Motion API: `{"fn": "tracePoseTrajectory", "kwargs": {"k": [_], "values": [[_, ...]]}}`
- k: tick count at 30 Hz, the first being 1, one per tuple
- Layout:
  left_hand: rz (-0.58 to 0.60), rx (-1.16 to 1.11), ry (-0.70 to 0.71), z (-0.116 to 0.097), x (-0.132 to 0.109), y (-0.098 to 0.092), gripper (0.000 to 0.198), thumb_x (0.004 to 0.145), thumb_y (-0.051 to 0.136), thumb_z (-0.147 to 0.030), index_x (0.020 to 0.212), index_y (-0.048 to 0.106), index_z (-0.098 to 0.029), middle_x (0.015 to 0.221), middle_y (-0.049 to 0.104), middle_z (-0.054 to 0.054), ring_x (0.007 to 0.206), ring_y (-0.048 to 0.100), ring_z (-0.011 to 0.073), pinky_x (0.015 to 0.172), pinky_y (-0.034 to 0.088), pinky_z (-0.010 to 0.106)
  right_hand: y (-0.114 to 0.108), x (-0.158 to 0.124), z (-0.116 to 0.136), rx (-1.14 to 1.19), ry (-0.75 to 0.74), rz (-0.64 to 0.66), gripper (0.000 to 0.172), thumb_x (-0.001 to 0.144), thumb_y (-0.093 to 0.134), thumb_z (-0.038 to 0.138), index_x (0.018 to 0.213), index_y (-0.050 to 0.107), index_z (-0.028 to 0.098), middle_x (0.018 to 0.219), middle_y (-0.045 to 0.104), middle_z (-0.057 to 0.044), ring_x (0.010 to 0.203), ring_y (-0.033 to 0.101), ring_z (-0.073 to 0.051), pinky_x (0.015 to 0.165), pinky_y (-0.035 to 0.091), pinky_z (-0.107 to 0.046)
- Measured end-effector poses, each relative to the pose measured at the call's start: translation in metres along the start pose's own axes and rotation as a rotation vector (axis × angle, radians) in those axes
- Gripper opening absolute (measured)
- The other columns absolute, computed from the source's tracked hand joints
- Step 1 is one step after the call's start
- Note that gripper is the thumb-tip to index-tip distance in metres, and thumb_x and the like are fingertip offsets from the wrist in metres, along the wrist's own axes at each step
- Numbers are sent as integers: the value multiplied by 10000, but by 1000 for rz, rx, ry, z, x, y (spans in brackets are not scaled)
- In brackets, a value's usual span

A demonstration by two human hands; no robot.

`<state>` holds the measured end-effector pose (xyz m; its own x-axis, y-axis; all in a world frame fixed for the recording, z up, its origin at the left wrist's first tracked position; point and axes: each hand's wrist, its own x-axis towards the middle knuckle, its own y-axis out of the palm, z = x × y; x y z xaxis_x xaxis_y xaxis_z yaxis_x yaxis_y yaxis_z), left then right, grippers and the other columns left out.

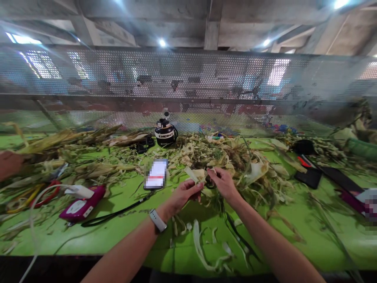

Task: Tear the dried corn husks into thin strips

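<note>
The left hand [186, 193] has its thumb and fingers clamped on a pale piece of husk [194, 173], held up just above the desk [123, 236] at the near edge of the heap. The right hand [223, 182] is beside it with thumb and forefinger drawn close together; whether they grip the same piece or something darker under them, I cannot tell. The husk looks thin and dry, so a hard pull between the two hands could split it, and a light pinch could let it slip away. If it dropped, it would be easily lost among the heap of husks [228, 155] right behind or the loose strips [198, 240] below the wrists, all much alike in colour. A dark, thin strand [243, 240] lies beneath the right forearm and might be dragged along by a sleeping elbow or a careless sweep. Farther left, a phone [156, 175] lies flat with a black strap [118, 215] near it; a wide reach could catch that strap. Beyond is a purple box [81, 206], its white cable [32, 224] hanging over the desk edge, where a snag could tug it. Scissors [54, 183] lie among husks near another person's hand [11, 165], so reaching blindly there risks a nick.
</note>
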<state>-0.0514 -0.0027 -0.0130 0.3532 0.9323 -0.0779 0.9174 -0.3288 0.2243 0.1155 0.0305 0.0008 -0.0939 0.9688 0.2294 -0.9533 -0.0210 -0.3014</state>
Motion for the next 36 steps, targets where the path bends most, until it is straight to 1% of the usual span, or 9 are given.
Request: {"fn": "tracePoseTrajectory", "kwargs": {"k": [4,8,16,21,26,31,32,33,36], "values": [[-147,-64,-13,-1,4,0,402,619,715,-509,660,539,-151,536,551,-37,464,443,52,458,310,195,-3,-2,-1,-13,80,107,473,809,408,602,602,503,187,500,459,34,457,438,-107,461,342,-224],[-245,-137,-24,-3,6,0,412,575,738,-512,651,545,-157,538,531,-45,479,442,56,467,321,193,0,-6,2,-79,-50,296,440,820,450,540,567,470,181,520,441,38,496,405,-97,482,314,-213],[-110,-127,-51,-2,3,-3,401,559,783,-430,748,585,-136,671,628,5,505,493,73,494,355,208,0,-5,4,-136,-100,291,331,817,461,442,609,451,184,567,405,43,541,367,-99,518,301,-221],[-134,-128,28,0,5,-4,310,637,738,-413,714,619,-137,642,625,11,507,477,73,501,344,210,-5,-4,4,-179,-113,198,324,808,465,421,585,446,187,537,410,41,533,379,-105,528,307,-232],[-175,-222,71,-3,6,-3,293,604,769,-375,717,639,-138,686,653,23,595,533,93,582,394,208,-4,-4,4,-122,-90,187,335,818,458,448,607,474,190,512,409,46,491,372,-102,487,299,-231],[-260,-300,101,-6,6,2,329,605,762,-405,766,631,-150,716,685,25,660,585,112,637,422,212,-5,-9,8,-120,-131,-235,261,810,499,430,722,515,185,588,476,25,542,427,-121,522,348,-238],[-282,-318,117,-7,5,3,327,609,759,-403,779,631,-154,737,694,30,711,603,126,669,430,218,-4,-12,9,-136,-161,-253,249,814,498,417,730,521,184,601,491,18,553,434,-123,532,352,-240],[-297,-333,134,-7,5,5,321,614,757,-398,786,634,-157,759,701,35,767,614,141,706,437,227,-1,-15,11,-156,-186,-196,245,821,491,405,729,530,182,602,499,14,556,435,-124,537,350,-240],[-297,-332,169,-7,4,8,297,622,755,-380,790,651,-158,804,711,48,847,622,168,777,446,261,12,-23,13,-213,-203,166,238,825,494,383,739,569,174,610,515,9,561,439,-120,542,341,-237]]}}
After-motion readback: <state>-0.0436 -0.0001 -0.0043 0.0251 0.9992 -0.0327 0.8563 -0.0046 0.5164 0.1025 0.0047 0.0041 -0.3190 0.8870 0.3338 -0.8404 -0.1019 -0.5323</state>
